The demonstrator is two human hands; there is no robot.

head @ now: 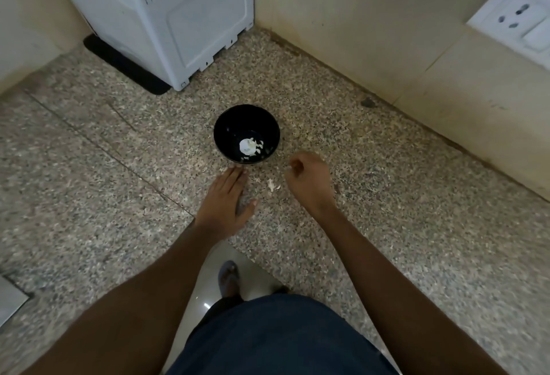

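Observation:
A black bowl (229, 127) stands on the speckled stone counter (387, 196) and holds a white lump with several white flakes (249, 146). My left hand (223, 199) lies flat on the counter, fingers straight, with the fingertips just short of the bowl's near left side. My right hand (309, 181) hovers to the right of the bowl with its fingers curled, and a tiny white scrap (288, 168) shows pinched at the fingertips. Another pale scrap (272, 185) lies on the counter between my hands.
A white appliance (166, 17) sits on a black mat (125, 66) at the back left. A beige wall with a white socket plate (515, 20) runs along the right. The counter's inner corner edge is near my body, with the tiled floor and a sandalled foot (229, 278) below.

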